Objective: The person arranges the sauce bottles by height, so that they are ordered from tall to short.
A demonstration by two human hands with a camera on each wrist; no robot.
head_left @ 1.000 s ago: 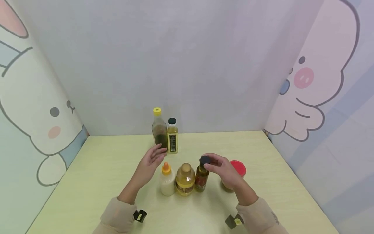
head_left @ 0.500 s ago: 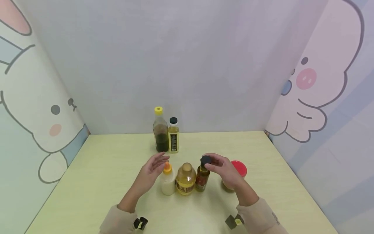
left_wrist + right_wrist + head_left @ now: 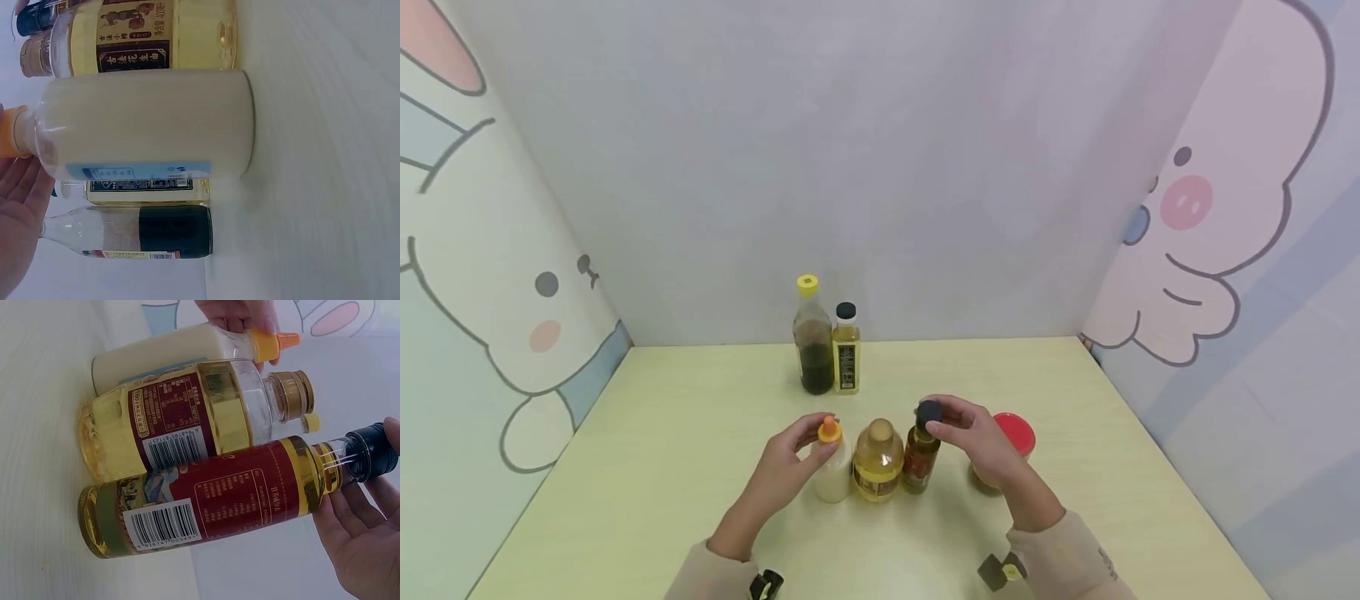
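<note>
My left hand [image 3: 784, 467] pinches the orange cap of a squeeze bottle [image 3: 832, 482] filled with something cream-coloured. My right hand [image 3: 981, 442] grips the black cap of a slim oil bottle [image 3: 206, 497] with a red label. Between these two stands a round-bodied oil bottle [image 3: 877, 471] with a tan cap, which neither hand visibly holds. In the head view the three bottles stand upright in a close row. The right wrist view shows the left thumb and fingers on both sides of the orange cap.
Behind the row stand a tall bottle [image 3: 814, 354] of dark liquid with a yellow cap and a smaller oil bottle [image 3: 847, 358] with a black cap. A jar with a red lid [image 3: 1015, 433] is partly hidden by the right forearm. A wall [image 3: 880, 167] bounds the table's back.
My left hand has come down and back from near the tall dark bottle and taken hold of the squeeze bottle's cap. The right hand has stayed on its bottle.
</note>
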